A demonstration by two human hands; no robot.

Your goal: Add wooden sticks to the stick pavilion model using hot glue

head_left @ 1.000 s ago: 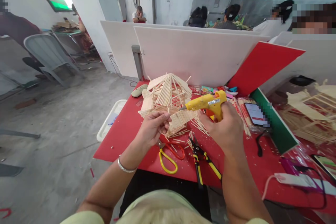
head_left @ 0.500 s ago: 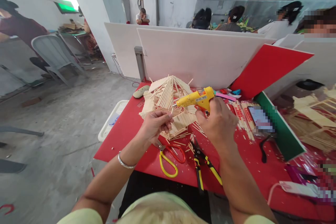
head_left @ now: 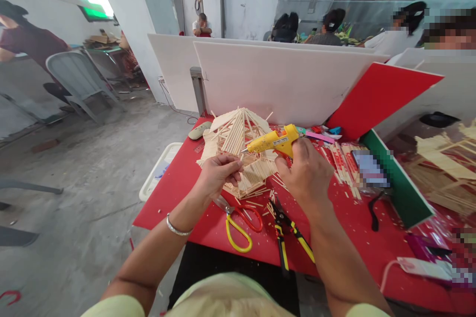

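My right hand [head_left: 308, 171] is wrapped round the grip of a yellow hot glue gun [head_left: 269, 141], its nozzle pointing left. My left hand [head_left: 222, 173] is closed in a pinch on a thin wooden stick [head_left: 241, 156], mostly hidden by the fingers, right by the nozzle tip. Behind both hands stands a model building made of pale wooden sticks [head_left: 235, 133], with a peaked, many-sided roof. Its near side is partly covered by my left hand.
On the red table [head_left: 167, 203] lie scissors [head_left: 240, 225] with red and yellow handles, black-and-yellow pliers [head_left: 284, 228] and loose stick pieces. A phone [head_left: 371, 167] and bundled sticks [head_left: 344, 166] lie right. White boards [head_left: 282, 79] stand behind; a computer mouse [head_left: 200, 130] sits far left.
The glue gun and my right hand have shifted slightly left and down. My left hand has moved a little left too, still pinching the stick near the nozzle.
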